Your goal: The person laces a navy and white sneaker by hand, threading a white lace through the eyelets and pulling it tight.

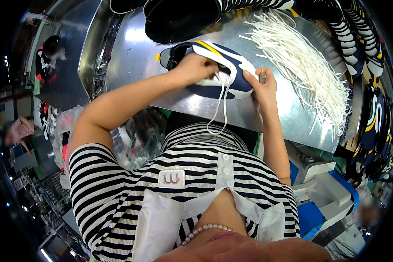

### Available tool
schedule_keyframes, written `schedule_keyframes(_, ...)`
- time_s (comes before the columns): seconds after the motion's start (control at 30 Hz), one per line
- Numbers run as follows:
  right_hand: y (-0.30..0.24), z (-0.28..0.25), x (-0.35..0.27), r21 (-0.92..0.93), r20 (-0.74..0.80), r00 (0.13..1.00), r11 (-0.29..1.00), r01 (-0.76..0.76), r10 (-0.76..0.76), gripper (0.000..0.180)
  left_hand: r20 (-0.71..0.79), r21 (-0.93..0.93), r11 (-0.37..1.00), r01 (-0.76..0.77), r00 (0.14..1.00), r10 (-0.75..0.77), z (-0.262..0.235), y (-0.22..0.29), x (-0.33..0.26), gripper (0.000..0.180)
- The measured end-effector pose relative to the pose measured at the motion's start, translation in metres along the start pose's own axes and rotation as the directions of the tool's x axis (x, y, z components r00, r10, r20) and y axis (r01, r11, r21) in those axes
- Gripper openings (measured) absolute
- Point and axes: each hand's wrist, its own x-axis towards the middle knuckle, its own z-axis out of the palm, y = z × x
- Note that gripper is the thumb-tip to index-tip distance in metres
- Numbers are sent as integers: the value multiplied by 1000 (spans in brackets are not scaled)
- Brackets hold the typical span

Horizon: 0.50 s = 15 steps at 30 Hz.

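A navy and white shoe (240, 84) with a yellow stripe lies on its side on the metal table, toe to the right. At its opening my left hand (195, 69) is closed, its fingertips pinching a white shoelace (225, 102). The lace hangs in a long loop over the table's near edge. My right hand (265, 89) is closed at the toe, thumb pressed on the shoe. A small grey-brown piece (262, 77) shows between that thumb and fingers; its kind is unclear. The far ends of the fingers are partly hidden.
A big heap of white shoelaces (305, 70) covers the right of the metal table (183, 105). Black and white shoes (183, 19) line the far edge, with more shoes (371, 118) stacked at the right. Clear plastic bags (135, 137) sit at the left, white-and-blue boxes (323, 192) lower right.
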Motion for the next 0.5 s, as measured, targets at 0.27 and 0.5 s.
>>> schedule_keyframes(0.27, 16, 0, 12, -33, 62, 992, 994, -104, 106, 35, -14, 261, 952, -163, 985, 173, -9, -10, -2, 15)
schedule_keyframes(0.5, 31, -34, -12, 134, 265, 960, 990, 51, -85, 30, 51, 73, 875, -478, 878, 475, 14, -14, 1, 15)
